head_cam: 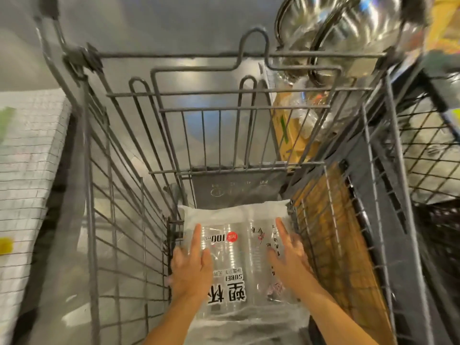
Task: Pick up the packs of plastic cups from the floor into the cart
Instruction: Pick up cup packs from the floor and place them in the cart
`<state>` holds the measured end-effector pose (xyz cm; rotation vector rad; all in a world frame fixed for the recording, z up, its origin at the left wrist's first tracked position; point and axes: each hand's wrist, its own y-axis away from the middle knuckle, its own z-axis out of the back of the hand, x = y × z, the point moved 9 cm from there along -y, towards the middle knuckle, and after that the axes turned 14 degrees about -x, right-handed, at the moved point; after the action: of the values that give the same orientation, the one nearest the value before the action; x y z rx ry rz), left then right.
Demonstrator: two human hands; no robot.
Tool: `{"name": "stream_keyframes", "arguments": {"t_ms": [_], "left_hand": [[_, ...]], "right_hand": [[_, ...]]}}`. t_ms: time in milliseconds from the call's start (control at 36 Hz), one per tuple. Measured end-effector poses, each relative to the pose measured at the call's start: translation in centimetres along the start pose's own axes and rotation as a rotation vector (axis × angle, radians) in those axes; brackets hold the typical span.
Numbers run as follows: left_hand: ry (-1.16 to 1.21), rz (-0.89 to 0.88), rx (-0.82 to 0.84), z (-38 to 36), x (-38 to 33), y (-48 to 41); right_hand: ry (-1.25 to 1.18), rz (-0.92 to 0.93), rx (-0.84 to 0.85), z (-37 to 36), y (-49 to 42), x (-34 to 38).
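Pressing cup pack (236, 247) down in cart (174, 55) — left hand (191, 266), right hand (290, 260), fingers straight, steel bowls (348, 23) overhanging far-right corner.

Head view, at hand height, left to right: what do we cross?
White gridded bale → cart's left wire wall → left hand → pack of plastic cups → right hand → brown board

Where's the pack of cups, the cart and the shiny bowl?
pack of cups (239, 253): head view, on the clear wrap just below its red sticker.
cart (174, 55): head view, on its far top rail.
shiny bowl (348, 23): head view, on its mirrored side, upper right.
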<state>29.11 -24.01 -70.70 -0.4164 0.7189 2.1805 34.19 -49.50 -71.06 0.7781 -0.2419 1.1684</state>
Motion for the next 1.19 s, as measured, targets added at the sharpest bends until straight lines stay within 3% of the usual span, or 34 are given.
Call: {"name": "stream_keyframes", "arguments": {"t_ms": [83,194,361,500,667,917,1194], "left_hand": [[-0.105,-0.008,0.057,2.2,-1.1,0.4],[-0.177,-0.149,0.097,7.4,-5.9,1.3],[-0.356,-0.444,-0.021,19.6,-16.5,4.4],[-0.387,-0.596,-0.132,29.8,-23.7,9.2],[-0.463,-0.667,-0.155,37.7,-28.6,14.9],[-0.476,-0.934,-0.105,42.2,-33.2,22.8],[-0.482,-1.348,0.039,40.8,-35.4,36.0]], "right_hand": [[0.126,0.043,0.005,1.8,1.0,1.8],[0.228,0.2,-0.008,6.4,2.8,7.0],[0.449,0.432,-0.086,17.1,5.2,16.9],[0.569,0.591,-0.187,26.8,10.0,25.3],[0.671,0.647,-0.237,35.0,17.0,30.9],[0.57,0.595,-0.355,41.3,27.8,31.9],[0.476,0.215,-0.574,45.3,41.4,22.5]]}}
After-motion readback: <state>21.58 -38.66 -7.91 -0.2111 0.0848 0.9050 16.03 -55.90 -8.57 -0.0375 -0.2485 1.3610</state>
